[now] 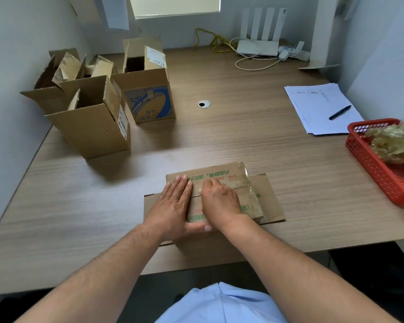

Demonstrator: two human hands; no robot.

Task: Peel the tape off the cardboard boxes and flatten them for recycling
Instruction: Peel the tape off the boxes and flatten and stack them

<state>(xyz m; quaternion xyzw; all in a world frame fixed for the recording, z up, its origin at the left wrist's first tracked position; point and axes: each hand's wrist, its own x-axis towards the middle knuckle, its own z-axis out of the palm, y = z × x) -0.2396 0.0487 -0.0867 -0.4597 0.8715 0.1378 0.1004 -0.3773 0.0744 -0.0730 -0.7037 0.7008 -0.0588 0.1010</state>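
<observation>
Bottom middle of the worktop (pixel 243 136): the left hand (pixel 173 201) presses the box (pixel 224 171), grip flat and apart. The right hand (pixel 219 201) has its grip pinched on the tape (pixel 243 180). Standing boxes (pixel 96 127) wait upper left. A tape ball (pixel 394 143) sits in the basket (pixel 364 159).

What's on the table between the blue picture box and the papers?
Only a small round cable hole in the table, seen in the head view; the rest between the blue-printed box and the paper stack is bare wood.

We have a taped box (pixel 222 194) nearest us on the desk (pixel 231 136), open boxes (pixel 96 108) far left, papers (pixel 322 108) and basket (pixel 387 169) right.
</observation>
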